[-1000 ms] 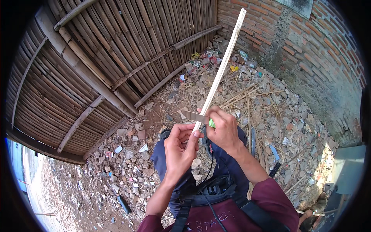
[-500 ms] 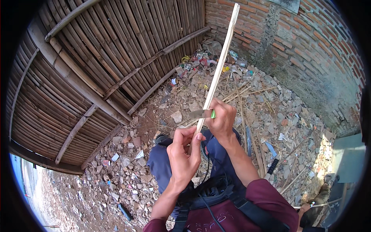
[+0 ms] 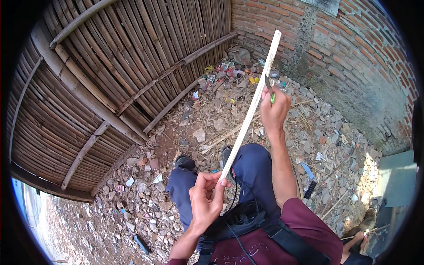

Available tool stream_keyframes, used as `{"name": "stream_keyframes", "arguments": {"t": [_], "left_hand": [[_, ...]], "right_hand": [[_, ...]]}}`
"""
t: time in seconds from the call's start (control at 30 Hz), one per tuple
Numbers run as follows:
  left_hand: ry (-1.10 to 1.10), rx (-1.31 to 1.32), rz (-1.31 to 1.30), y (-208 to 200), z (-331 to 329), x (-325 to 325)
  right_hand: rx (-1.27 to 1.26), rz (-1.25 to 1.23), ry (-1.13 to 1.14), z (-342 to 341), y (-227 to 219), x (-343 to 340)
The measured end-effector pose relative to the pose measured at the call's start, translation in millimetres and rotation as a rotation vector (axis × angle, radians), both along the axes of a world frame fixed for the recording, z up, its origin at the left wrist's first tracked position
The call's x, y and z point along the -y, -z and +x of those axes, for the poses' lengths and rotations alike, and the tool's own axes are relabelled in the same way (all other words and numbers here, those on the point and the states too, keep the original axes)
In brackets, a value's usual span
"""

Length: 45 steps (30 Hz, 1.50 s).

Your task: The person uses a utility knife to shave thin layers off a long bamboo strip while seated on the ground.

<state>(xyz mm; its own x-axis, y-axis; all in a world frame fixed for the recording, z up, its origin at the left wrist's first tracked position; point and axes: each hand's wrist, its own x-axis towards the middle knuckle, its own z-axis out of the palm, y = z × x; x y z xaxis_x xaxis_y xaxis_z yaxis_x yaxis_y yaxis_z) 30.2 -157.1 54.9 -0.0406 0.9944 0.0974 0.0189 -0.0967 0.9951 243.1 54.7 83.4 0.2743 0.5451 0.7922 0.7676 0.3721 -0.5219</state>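
Note:
A long, pale strip of split wood or bamboo (image 3: 250,114) slants up and to the right in front of me. Its near end is pinched between the thumb and fingers of my left hand (image 3: 206,199), above my lap. My right hand (image 3: 276,108) is closed round a knife (image 3: 272,96) with a green handle, farther up along the strip's right side. The dark blade meets or lies very close to the strip's edge; actual contact I cannot tell. Most of the handle is hidden in my fist.
A bamboo-slat wall (image 3: 132,57) rises on the left, a brick wall (image 3: 353,57) at the far right. Rubble and litter (image 3: 216,123) cover the ground. A second blade with a black handle (image 3: 310,190) lies right of my knee. At the lower right, another person's hand (image 3: 353,243) shows.
My right hand has moved up and away along the strip with the knife. My left hand has come lower and nearer, bringing the strip down with it.

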Motion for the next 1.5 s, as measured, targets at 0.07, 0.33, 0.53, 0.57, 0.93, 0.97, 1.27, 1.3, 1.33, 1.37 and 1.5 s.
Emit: {"name": "stream_keyframes", "arguments": {"t": [0.07,0.33,0.53,0.57,0.93,0.97,1.27,1.3,1.33,1.37,1.5], "left_hand": [[-0.072,0.000,0.036,-1,-2,-6],[-0.081,0.023,0.099,-9,5,-19],[-0.097,0.007,0.136,-10,7,-11],[-0.097,0.005,0.138,-10,7,-9],[-0.041,-0.038,0.060,-2,-3,15],[-0.028,-0.024,0.088,6,-4,21],[-0.036,-0.010,-0.031,19,-28,26],[-0.030,-0.031,-0.043,15,-29,20],[-0.024,-0.051,-0.055,11,-29,16],[-0.026,-0.056,-0.059,7,-29,15],[-0.019,-0.239,0.009,11,-27,10]], "right_hand": [[0.014,0.156,-0.087,-13,12,15],[0.026,-0.061,-0.380,-59,34,70],[0.062,-0.056,-0.380,-54,30,66],[0.057,-0.029,-0.371,-54,28,66],[-0.078,0.061,-0.194,-37,21,26],[-0.131,0.035,-0.136,-27,14,14],[-0.173,0.024,-0.267,-1,2,-5],[-0.150,0.004,-0.312,-11,7,4],[-0.158,0.006,-0.307,-23,16,13],[-0.178,0.022,-0.366,-34,23,19],[-0.104,-0.029,-0.464,-50,28,36]]}}
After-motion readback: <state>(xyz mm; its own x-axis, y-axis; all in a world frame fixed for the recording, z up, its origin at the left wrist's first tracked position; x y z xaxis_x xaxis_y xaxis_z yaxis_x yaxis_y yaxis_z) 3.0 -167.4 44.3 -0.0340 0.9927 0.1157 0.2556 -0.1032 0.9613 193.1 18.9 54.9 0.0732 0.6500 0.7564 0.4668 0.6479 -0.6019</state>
